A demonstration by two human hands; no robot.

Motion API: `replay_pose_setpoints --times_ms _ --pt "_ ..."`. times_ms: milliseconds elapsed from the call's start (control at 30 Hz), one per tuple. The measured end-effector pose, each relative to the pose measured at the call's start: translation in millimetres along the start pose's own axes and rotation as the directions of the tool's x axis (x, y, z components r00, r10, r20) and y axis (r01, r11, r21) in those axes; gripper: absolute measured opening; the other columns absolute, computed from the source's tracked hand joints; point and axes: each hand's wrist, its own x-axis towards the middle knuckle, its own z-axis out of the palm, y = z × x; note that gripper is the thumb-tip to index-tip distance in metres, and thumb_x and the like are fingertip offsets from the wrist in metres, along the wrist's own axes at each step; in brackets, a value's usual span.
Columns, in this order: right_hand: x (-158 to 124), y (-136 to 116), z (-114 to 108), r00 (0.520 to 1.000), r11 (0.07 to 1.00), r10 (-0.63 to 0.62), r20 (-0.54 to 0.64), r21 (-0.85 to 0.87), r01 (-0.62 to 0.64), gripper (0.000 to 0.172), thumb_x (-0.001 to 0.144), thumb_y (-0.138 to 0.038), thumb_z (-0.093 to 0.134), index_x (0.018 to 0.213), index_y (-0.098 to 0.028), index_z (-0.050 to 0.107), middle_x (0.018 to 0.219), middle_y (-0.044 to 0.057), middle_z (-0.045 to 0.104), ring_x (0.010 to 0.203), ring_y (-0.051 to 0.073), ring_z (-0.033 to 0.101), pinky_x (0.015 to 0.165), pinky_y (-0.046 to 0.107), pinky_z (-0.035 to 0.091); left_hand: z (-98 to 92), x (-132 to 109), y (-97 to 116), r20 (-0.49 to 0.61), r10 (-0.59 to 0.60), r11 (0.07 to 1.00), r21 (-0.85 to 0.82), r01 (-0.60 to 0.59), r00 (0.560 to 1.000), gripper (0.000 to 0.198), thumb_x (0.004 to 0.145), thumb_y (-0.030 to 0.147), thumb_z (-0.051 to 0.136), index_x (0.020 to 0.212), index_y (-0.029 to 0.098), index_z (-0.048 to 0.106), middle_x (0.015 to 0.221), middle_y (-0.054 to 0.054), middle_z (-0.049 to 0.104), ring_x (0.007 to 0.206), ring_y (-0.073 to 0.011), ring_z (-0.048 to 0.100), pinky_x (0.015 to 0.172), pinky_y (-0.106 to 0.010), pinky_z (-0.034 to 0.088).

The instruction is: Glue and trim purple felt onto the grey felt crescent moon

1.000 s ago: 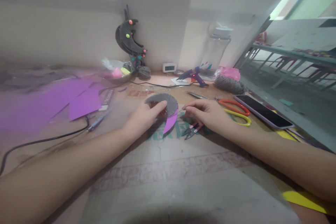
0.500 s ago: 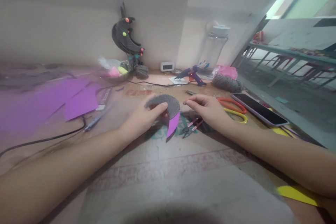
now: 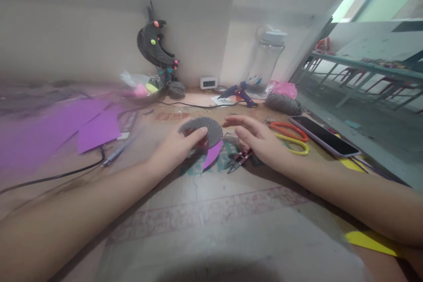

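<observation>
My left hand (image 3: 178, 143) pinches a crescent (image 3: 211, 130) between thumb and fingers. Grey yarn wraps most of the crescent, and its lower tip (image 3: 213, 155) is bare purple card. Just right of it, my right hand (image 3: 256, 136) has its thumb and index finger apart, with nothing visible between them. Thread snips (image 3: 236, 161) with dark blades lie on the table below that hand, partly covered by its fingers. Scissors with orange and yellow handles (image 3: 292, 144) lie beside the right wrist.
A glue gun (image 3: 241, 92), grey yarn (image 3: 284, 103), a clear bottle (image 3: 267, 61) and a small clock (image 3: 209, 83) stand toward the wall. A phone (image 3: 325, 136) lies right. Purple sheets (image 3: 99, 130), a pen (image 3: 115, 154) and a black cable (image 3: 59, 178) are left.
My right hand has gone from a closed pinch to spread fingers, close beside the crescent. The left hand keeps its hold, and the whole view has shifted slightly.
</observation>
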Motion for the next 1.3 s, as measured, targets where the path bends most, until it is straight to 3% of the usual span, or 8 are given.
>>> replay_pose_setpoints --times_ms 133,200,300,500,833,1000,1200,1300 --pt "1 -4 5 0.994 0.987 0.072 0.086 -0.152 -0.058 0.025 0.087 -0.038 0.059 0.100 -0.018 0.068 0.086 0.003 0.070 0.068 0.013 0.060 0.063 0.026 0.049 -2.8 2 -4 0.063 -0.004 0.999 0.046 0.001 0.998 0.018 0.080 0.037 0.066 0.079 0.020 0.067 0.072 -0.002 0.068 0.068 -0.0175 0.062 0.068 -0.027 0.049" --pt "2 -5 8 0.988 0.983 0.110 0.111 -0.157 -0.092 0.021 0.086 -0.037 0.059 0.086 -0.017 0.067 0.068 -0.001 0.063 0.060 0.012 0.057 0.058 0.025 0.046 -3.9 2 -6 0.092 -0.025 0.996 0.085 0.017 0.995 0.022 0.081 0.041 0.066 0.076 0.020 0.068 0.071 -0.002 0.069 0.067 -0.0180 0.062 0.067 -0.028 0.048" --pt "1 -6 10 0.988 0.985 0.118 0.098 -0.139 -0.104 0.023 0.086 -0.038 0.059 0.077 -0.017 0.063 0.058 -0.005 0.053 0.051 0.009 0.049 0.050 0.022 0.041 -4.1 1 -6 0.129 -0.010 0.978 0.206 -0.017 0.992 0.032 0.083 0.048 0.061 0.070 0.019 0.066 0.069 -0.003 0.067 0.066 -0.0181 0.061 0.065 -0.028 0.045" --pt "-3 -8 12 0.992 0.990 0.098 0.081 -0.108 -0.089 0.027 0.086 -0.042 0.060 0.074 -0.018 0.060 0.056 -0.006 0.050 0.049 0.008 0.046 0.047 0.021 0.037 -1.2 -7 -4 0.187 0.064 0.891 0.432 -0.141 0.980 0.032 0.080 0.048 0.063 0.065 0.020 0.060 0.062 0.002 0.053 0.058 -0.0146 0.048 0.052 -0.026 0.032" --pt "-3 -4 5 0.996 0.988 -0.004 0.091 -0.156 0.018 0.034 0.092 -0.047 0.050 0.088 -0.017 0.067 0.070 -0.001 0.059 0.061 0.011 0.053 0.055 0.023 0.040 -2.1 -5 -3 0.199 0.097 0.877 0.447 -0.178 0.975 0.033 0.083 0.043 0.059 0.060 0.019 0.059 0.061 0.001 0.050 0.060 -0.0151 0.048 0.055 -0.027 0.032" --pt "-2 -2 4 0.998 0.977 -0.005 0.055 -0.214 0.016 0.027 0.084 -0.041 0.064 0.099 -0.018 0.066 0.082 0.002 0.066 0.069 0.014 0.058 0.063 0.026 0.045 -3.2 -3 -5 0.159 0.084 0.870 0.469 -0.150 0.984 0.034 0.081 0.045 0.061 0.060 0.019 0.059 0.065 0.001 0.052 0.062 -0.0154 0.049 0.056 -0.028 0.033" --pt "-3 -2 1 0.969 0.947 -0.168 -0.180 -0.303 0.108 0.020 0.092 -0.033 0.053 0.092 -0.020 0.067 0.076 0.000 0.062 0.061 0.011 0.052 0.059 0.026 0.041 -2.5 -2 -4 0.165 0.078 0.882 0.449 -0.145 0.983 0.033 0.081 0.044 0.061 0.059 0.019 0.059 0.062 0.001 0.051 0.060 -0.0151 0.048 0.056 -0.028 0.032" --pt "-1 0 -3 0.956 0.948 -0.184 -0.227 -0.299 0.111 0.019 0.091 -0.032 0.055 0.084 -0.019 0.066 0.068 -0.001 0.059 0.058 0.011 0.050 0.057 0.025 0.039 -2.6 -2 -3 0.150 0.073 0.872 0.470 -0.136 0.986 0.035 0.081 0.045 0.061 0.057 0.019 0.056 0.062 0.002 0.050 0.059 -0.0146 0.047 0.055 -0.028 0.031"
